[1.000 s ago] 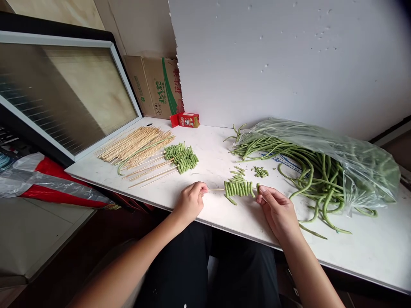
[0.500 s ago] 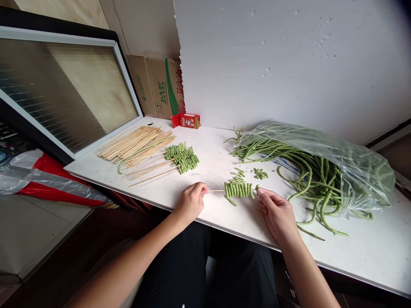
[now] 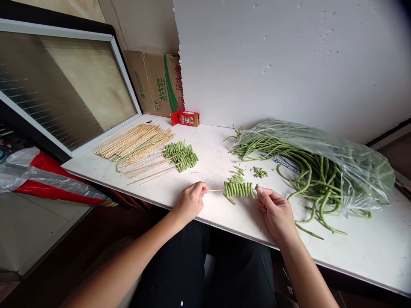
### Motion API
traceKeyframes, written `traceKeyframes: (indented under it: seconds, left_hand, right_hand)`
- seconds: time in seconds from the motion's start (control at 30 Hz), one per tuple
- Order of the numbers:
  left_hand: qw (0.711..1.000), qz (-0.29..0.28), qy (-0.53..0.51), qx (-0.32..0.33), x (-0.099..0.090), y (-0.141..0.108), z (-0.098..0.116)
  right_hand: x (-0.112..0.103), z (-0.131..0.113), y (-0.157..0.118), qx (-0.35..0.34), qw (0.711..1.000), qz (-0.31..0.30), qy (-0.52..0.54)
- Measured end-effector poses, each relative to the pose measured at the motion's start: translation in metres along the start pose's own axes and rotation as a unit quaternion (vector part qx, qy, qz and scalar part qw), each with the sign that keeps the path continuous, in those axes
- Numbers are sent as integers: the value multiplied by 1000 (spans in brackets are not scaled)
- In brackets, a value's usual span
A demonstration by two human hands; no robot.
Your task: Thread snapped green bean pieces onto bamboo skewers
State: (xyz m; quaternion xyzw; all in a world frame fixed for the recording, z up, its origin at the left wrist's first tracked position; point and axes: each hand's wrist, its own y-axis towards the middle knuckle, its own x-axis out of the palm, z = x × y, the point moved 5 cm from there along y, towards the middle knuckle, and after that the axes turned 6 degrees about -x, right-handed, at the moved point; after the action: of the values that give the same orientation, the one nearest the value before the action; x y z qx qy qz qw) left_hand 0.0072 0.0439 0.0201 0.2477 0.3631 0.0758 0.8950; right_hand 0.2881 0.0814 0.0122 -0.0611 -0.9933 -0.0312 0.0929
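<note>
My left hand [image 3: 192,200] is closed on the bare left end of a wooden skewer [image 3: 215,190]. A row of short green bean pieces [image 3: 238,189] is threaded side by side along the skewer. At its right end, my right hand [image 3: 275,209] pinches a short bean piece [image 3: 257,186] by the skewer's tip. Loose cut pieces [image 3: 236,176] lie just behind the row, and a small heap of bits [image 3: 260,172] sits to their right. Filled bean skewers [image 3: 182,156] are piled behind my left hand, beside many bare skewers [image 3: 136,142].
Long green beans [image 3: 321,171] spill from a clear plastic bag [image 3: 362,171] on the right of the white table [image 3: 362,256]. A small red box [image 3: 189,118] and a cardboard box [image 3: 154,85] stand at the back left, near a framed glass panel [image 3: 73,85].
The view has shifted slightly. Both hands hold nearly the same places, with the bean piece at the skewer's right tip.
</note>
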Motion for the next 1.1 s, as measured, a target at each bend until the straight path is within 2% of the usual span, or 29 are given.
traceKeyframes:
  seconds: [0.67,1.1]
  left_hand:
    - [1000,-21,-17,-13,2,1,-5]
    - [999,-17,-29,-23,1,3,-3]
  right_hand:
    - [-5,7,1,-28,999,3,-35]
    - [3,-5,-6,-22,999,11,-47]
